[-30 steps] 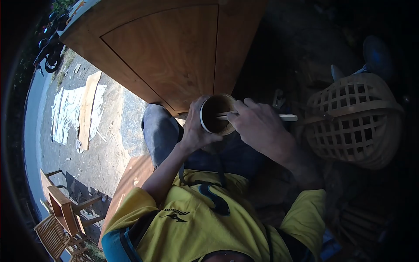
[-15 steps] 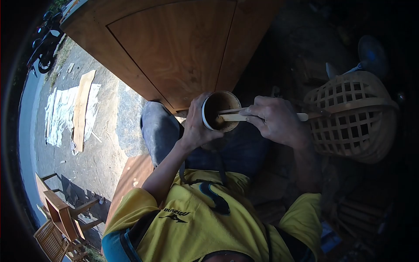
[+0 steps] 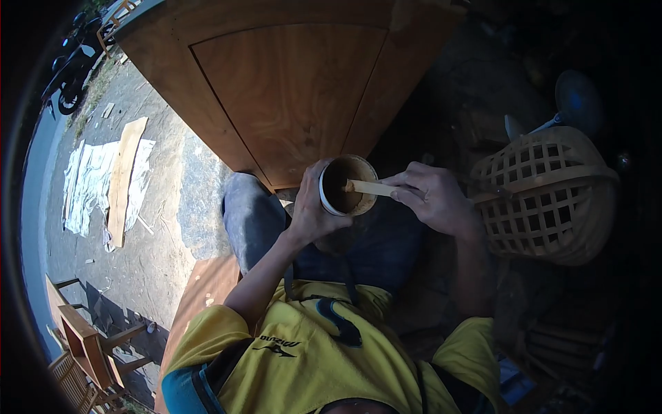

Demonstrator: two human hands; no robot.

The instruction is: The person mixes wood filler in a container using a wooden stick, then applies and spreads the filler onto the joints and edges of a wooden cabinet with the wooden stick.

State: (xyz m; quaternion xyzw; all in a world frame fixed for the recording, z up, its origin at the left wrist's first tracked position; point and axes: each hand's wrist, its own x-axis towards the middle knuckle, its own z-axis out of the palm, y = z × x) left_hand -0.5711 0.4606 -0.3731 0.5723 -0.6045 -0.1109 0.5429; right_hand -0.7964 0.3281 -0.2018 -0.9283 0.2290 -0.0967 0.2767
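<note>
A round cup [image 3: 330, 196] with a white outside and brownish stuff inside is gripped by my left hand [image 3: 312, 207], whose fingers wrap round its left side. My right hand [image 3: 434, 200] pinches a flat pale wooden stick [image 3: 376, 188]. The stick's brown-smeared tip lies inside the cup's opening. Both hands are over my lap, just below a wooden panel [image 3: 296, 90] with a framed, curved-top section.
A woven basket [image 3: 545, 207] stands right of my right hand. On the sunlit ground at left lie white cloth [image 3: 86, 183] and a wooden board [image 3: 126, 181]. Wooden furniture [image 3: 86, 345] is lower left, a motorcycle [image 3: 69, 83] upper left.
My right hand has drawn back to the right, and more of the stick shows. A second thin stick seen half a second ago no longer shows apart. The view has shifted slightly.
</note>
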